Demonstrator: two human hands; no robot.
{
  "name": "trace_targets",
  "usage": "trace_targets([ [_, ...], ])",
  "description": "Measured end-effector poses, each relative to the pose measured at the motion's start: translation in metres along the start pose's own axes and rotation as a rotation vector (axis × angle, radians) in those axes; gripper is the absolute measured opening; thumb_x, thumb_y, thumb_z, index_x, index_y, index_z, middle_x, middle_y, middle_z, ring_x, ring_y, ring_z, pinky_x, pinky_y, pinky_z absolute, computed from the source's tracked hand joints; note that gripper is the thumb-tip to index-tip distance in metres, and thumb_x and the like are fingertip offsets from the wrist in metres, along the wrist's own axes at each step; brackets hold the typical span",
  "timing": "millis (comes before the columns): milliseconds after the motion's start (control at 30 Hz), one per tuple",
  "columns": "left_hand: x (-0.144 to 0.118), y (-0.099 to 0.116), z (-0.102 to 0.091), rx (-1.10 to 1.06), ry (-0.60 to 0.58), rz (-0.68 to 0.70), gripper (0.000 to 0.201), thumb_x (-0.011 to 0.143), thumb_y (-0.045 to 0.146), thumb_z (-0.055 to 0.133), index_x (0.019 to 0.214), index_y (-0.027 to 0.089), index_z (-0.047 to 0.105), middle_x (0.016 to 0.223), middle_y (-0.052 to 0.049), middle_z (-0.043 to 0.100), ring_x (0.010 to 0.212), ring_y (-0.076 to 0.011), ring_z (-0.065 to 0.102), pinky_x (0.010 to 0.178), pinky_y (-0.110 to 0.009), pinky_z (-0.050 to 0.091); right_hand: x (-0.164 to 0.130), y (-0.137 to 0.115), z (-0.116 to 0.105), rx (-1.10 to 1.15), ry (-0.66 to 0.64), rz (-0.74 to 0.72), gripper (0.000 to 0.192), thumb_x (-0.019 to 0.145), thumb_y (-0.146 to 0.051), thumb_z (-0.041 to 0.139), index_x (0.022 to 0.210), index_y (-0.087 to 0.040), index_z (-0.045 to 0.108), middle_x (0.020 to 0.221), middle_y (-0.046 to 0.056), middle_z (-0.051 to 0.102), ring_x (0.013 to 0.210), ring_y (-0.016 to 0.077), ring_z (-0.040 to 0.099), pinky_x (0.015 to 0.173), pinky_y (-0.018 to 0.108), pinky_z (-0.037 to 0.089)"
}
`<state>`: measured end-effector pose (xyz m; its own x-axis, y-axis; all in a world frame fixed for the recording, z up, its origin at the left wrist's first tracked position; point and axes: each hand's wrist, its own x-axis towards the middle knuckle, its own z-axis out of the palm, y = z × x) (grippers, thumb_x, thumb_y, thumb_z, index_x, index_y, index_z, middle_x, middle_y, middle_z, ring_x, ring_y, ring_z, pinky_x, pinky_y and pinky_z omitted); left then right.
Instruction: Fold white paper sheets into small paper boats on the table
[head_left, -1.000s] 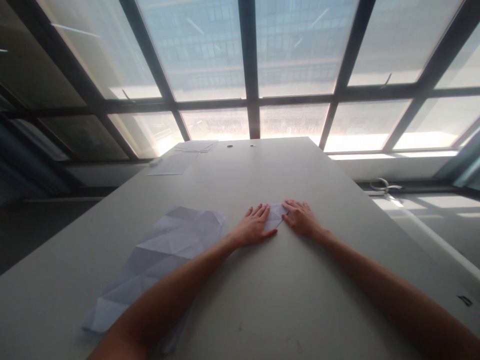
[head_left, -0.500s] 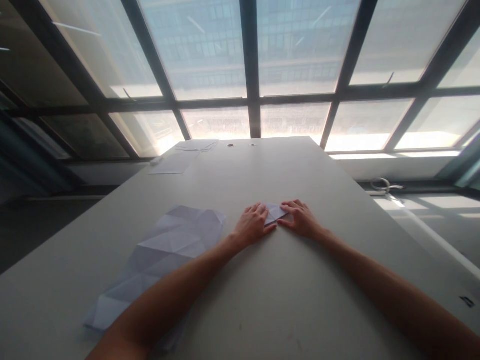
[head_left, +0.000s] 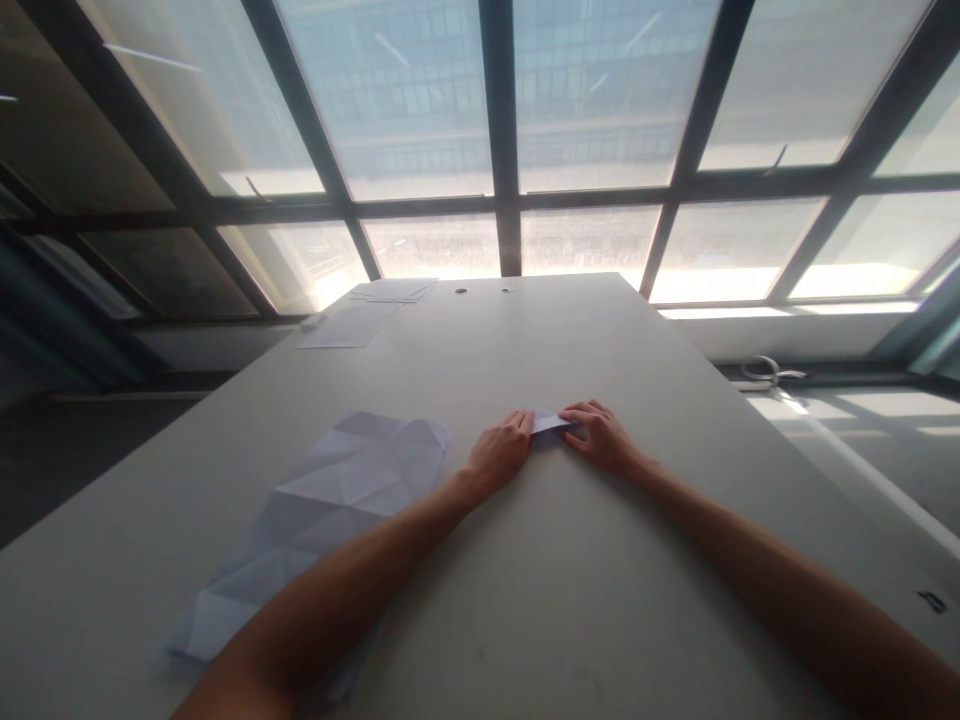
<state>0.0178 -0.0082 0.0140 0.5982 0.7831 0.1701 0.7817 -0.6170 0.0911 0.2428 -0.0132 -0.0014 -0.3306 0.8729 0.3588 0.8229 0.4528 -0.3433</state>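
A small folded piece of white paper [head_left: 549,423] lies between my hands on the white table [head_left: 570,580]. My left hand [head_left: 501,448] grips its left end, fingers together, with the thumb hidden. At the right end, my right hand [head_left: 602,438] pinches the paper with curled fingers. Only the middle strip of the paper shows, its near edge slightly raised. To the left of my left forearm rests a large creased white sheet [head_left: 349,480], partly covered by that arm.
Several flat paper sheets [head_left: 349,327] lie at the table's far left. Two small round holes, one being a dark-rimmed hole [head_left: 461,291], are near the far edge. Tall windows [head_left: 420,100] stand beyond. A coiled white cable [head_left: 761,370] is on the right, off the table.
The near edge of the folded paper has lifted, and less of its top face shows. My left hand has turned slightly, its thumb going out of sight. The large creased sheet has not moved.
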Motion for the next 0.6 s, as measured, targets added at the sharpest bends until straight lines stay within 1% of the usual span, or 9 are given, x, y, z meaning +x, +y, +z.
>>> trace_targets([
  [67, 0.0, -0.001, 0.001, -0.019, 0.008, -0.017, 0.044, 0.099, 0.016, 0.027, 0.14, 0.016, 0.042, 0.141, -0.014, 0.051, 0.132, -0.0214, 0.047, 0.103, -0.034, 0.043, 0.001, 0.002, 0.0, 0.044, 0.029, 0.011, 0.03, 0.087, -0.028, 0.058, 0.114, -0.022, 0.069, 0.114, 0.006, 0.07, 0.108, 0.0235, 0.057, 0.099, 0.036, 0.042],
  [200, 0.0, -0.002, 0.003, -0.075, 0.036, -0.073, 0.044, 0.1, 0.02, 0.027, 0.141, 0.019, 0.042, 0.145, -0.011, 0.049, 0.131, -0.022, 0.049, 0.101, -0.034, 0.045, 0.002, 0.006, 0.001, 0.119, 0.087, 0.048, 0.027, 0.086, -0.028, 0.056, 0.107, -0.021, 0.071, 0.107, 0.007, 0.072, 0.105, 0.0236, 0.059, 0.097, 0.036, 0.044],
  [233, 0.0, -0.002, 0.003, -0.092, 0.045, -0.088, 0.044, 0.101, 0.022, 0.026, 0.142, 0.019, 0.042, 0.146, -0.01, 0.048, 0.131, -0.0224, 0.049, 0.102, -0.034, 0.045, 0.002, 0.006, 0.001, 0.138, 0.109, 0.066, 0.028, 0.086, -0.029, 0.056, 0.108, -0.021, 0.07, 0.108, 0.007, 0.072, 0.106, 0.0238, 0.06, 0.097, 0.036, 0.045],
  [300, 0.001, -0.001, 0.003, -0.133, 0.061, -0.118, 0.044, 0.102, 0.025, 0.026, 0.143, 0.021, 0.04, 0.146, -0.009, 0.048, 0.129, -0.0234, 0.052, 0.101, -0.034, 0.045, 0.002, 0.007, 0.001, 0.18, 0.167, 0.109, 0.035, 0.085, -0.03, 0.055, 0.117, -0.021, 0.066, 0.11, 0.008, 0.071, 0.106, 0.0241, 0.061, 0.097, 0.037, 0.045],
  [367, 0.001, 0.0, 0.002, -0.189, 0.068, -0.147, 0.045, 0.103, 0.029, 0.026, 0.146, 0.022, 0.038, 0.145, -0.008, 0.05, 0.124, -0.0242, 0.056, 0.099, -0.034, 0.046, 0.002, 0.007, 0.001, 0.226, 0.222, 0.149, 0.047, 0.084, -0.032, 0.056, 0.129, -0.021, 0.057, 0.109, 0.008, 0.071, 0.103, 0.0242, 0.063, 0.094, 0.037, 0.047],
  [433, 0.002, 0.001, 0.003, -0.261, 0.078, -0.166, 0.047, 0.103, 0.031, 0.027, 0.148, 0.023, 0.035, 0.142, -0.007, 0.053, 0.121, -0.0245, 0.058, 0.097, -0.034, 0.047, 0.003, 0.008, 0.001, 0.27, 0.244, 0.174, 0.056, 0.084, -0.034, 0.057, 0.138, -0.02, 0.048, 0.103, 0.007, 0.072, 0.096, 0.0237, 0.065, 0.088, 0.036, 0.049],
  [533, 0.005, 0.0, 0.007, -0.425, 0.14, -0.168, 0.049, 0.102, 0.031, 0.029, 0.15, 0.023, 0.034, 0.142, -0.005, 0.053, 0.124, -0.0243, 0.056, 0.1, -0.035, 0.046, 0.004, 0.01, 0.003, 0.313, 0.244, 0.186, 0.063, 0.084, -0.037, 0.059, 0.142, -0.018, 0.043, 0.099, 0.007, 0.072, 0.084, 0.0224, 0.065, 0.081, 0.035, 0.051],
  [600, 0.007, -0.002, 0.011, -0.566, 0.221, -0.154, 0.051, 0.1, 0.027, 0.033, 0.15, 0.023, 0.036, 0.144, -0.004, 0.052, 0.128, -0.0242, 0.052, 0.107, -0.038, 0.042, 0.005, 0.012, 0.005, 0.326, 0.251, 0.166, 0.061, 0.083, -0.038, 0.06, 0.139, -0.017, 0.047, 0.101, 0.008, 0.072, 0.08, 0.0216, 0.065, 0.078, 0.035, 0.052],
])
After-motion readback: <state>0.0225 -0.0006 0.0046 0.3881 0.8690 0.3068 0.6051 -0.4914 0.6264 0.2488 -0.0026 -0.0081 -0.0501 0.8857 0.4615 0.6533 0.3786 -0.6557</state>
